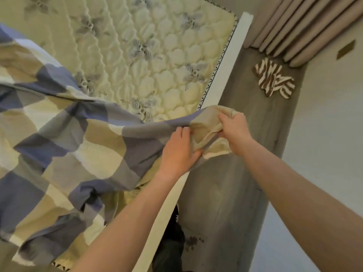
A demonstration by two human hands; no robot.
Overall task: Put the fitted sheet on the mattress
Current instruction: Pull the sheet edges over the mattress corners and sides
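Fingers first: the right hand [233, 132] has its fingers [223, 120] curled tight into a bunched beige corner of the cloth, a proper fistful. Just beside it, the left hand [176, 152] lies over the fabric with its fingers [181, 134] close together on top and the thumb out to the side, pinching a fold. Both hands hold the blue, grey and cream checked fitted sheet [78, 134], lifted at centre right of the frame.

From there the sheet spills leftward, rumpled, across the lower left. It covers that part of the cream quilted mattress with grey flower stitching [157, 55], while the upper half of the mattress lies bare. So, by my reading, the job is early: no corner looks hooked on, and this bunched corner is probably being sorted out before it goes over a mattress corner.

The risks? Pull toward the far corner at the upper right and the loose heap on the left could drag off the other side, since nothing anchors it. The bunching also hides which seam is the true corner; pick the wrong one and the sheet goes on twisted.

Edges now: the white bed frame rail [231, 61] runs up beside the mattress edge, hard and straight. Right of it, a strip of grey wood floor [225, 193] gives walking room, narrow against the pale wall [334, 134]. A brown-and-white striped cloth [274, 79] lies on that floor near the beige pleated curtains [294, 26], a possible slip underfoot.
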